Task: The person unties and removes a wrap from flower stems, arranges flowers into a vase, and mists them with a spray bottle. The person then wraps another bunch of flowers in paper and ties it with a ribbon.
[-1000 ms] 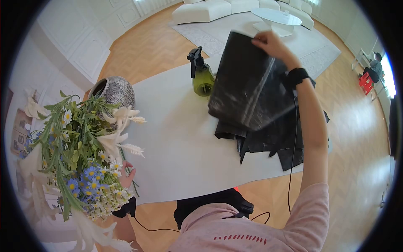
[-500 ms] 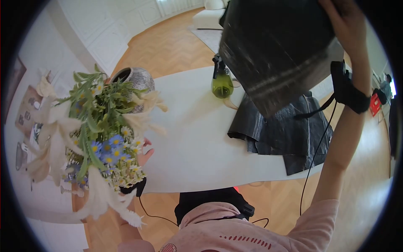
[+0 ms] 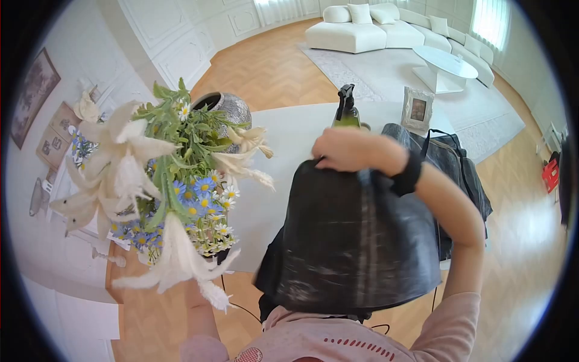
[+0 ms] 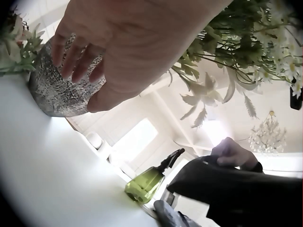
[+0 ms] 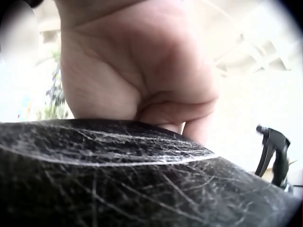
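My right hand (image 3: 356, 148) pinches the top edge of a creased, shiny black plastic sheet (image 3: 338, 241), which hangs down in front of my body. In the right wrist view the fingers curl over the edge of that sheet (image 5: 118, 189). My left hand (image 4: 118, 52) has its fingers loosely bent with nothing visible between them, and it overlaps a rough grey vase (image 4: 57, 94) in the left wrist view. From the head camera the flowers (image 3: 193, 199) hide this hand. They are white lily-like blooms, daisies and blue flowers with green leaves.
A green spray bottle (image 4: 144, 184) stands on the white table (image 3: 271, 130), partly behind my right hand in the head view. More black sheets (image 3: 458, 175) lie at the table's right side, near a framed picture (image 3: 418, 108). A white sofa (image 3: 350, 37) is farther back.
My right hand lifted the black sheet off the pile, raised it high, then brought it left and down before my body. The left hand has gone out of sight behind the flowers.
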Tool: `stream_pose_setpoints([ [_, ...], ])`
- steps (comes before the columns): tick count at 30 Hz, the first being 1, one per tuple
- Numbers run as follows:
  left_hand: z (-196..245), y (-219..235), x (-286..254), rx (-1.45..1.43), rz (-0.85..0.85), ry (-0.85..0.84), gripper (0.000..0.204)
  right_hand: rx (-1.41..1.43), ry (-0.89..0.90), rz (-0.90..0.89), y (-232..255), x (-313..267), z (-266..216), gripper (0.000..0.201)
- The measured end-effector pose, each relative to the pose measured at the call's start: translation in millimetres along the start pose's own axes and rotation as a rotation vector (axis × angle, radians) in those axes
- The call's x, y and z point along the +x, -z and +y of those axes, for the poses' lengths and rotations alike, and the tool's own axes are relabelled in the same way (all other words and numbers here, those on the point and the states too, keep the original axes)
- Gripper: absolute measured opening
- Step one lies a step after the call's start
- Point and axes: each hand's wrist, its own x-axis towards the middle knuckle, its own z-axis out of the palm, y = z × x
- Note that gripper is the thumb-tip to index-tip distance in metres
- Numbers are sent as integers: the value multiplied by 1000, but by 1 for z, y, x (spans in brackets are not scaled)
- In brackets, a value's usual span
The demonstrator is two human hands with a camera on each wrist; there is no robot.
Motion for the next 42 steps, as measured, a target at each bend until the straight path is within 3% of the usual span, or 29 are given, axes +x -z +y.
stream_pose_setpoints([
  [3,4,2,-5,27,-56,13,38,-7,-30,-15,-51,26,-2,20],
  [6,-9,9,-22,54,-120,14,40,41,-89,90,-91,58,1,15],
  [9,-6,11,-36,76,-172,19,41,-68,-133,117,-118,81,5,14],
  [11,4,16,-32,92,-197,25,42,-230,-196,314,-126,85,4,26],
  [12,9,21,-29,124,-310,55,53,-227,-199,310,-133,82,2,26],
  [14,20,19,-38,154,-230,-30,56,-411,-206,485,-139,62,-25,40],
  [15,21,16,-41,186,-141,-112,59,-291,-175,275,-139,50,-37,53],
  [16,-8,-8,-43,-148,-338,-57,60,-177,-163,253,-145,35,-50,64],
  [17,2,-7,-42,-152,-349,-56,60,-99,-143,89,-145,19,-58,72],
  [19,36,-3,-38,-394,-504,-159,65,-51,-90,-30,-163,-6,-63,78],
  [20,56,10,-24,-298,-640,-265,71,-43,-91,-35,-172,-13,-61,78],
  [23,70,-12,-26,-208,-744,-348,76,-13,-87,-48,-191,-22,-52,80],
  [24,71,-16,-29,-144,-865,-318,77,-5,-82,-34,-195,-23,-48,80],
  [27,72,-13,-31,24,-946,-220,78,4,-79,-32,-200,-24,-45,79],
  [29,66,-6,-29,-4,-936,-208,76,2,-83,-39,-198,-23,-47,78],
  [32,49,1,-26,-223,-653,-240,60,14,-72,-91,-184,-25,-46,80],
  [34,38,6,-26,-253,-569,-242,57,105,-119,-20,-166,-30,-43,80],
  [36,29,14,-30,-277,-445,-271,50,-11,-191,144,-125,-45,-28,79],
  [37,28,21,-35,-284,-447,-269,50,-133,-284,221,-107,-53,-20,79],
  [38,27,28,-39,-244,-486,-229,49,-254,-402,127,-95,-58,-7,82],
  [39,27,33,-45,-204,-526,-190,48,-277,-554,181,-84,-62,4,83],
  [42,12,30,-64,-209,-524,-105,55,-146,-742,390,-67,-52,59,95],
])
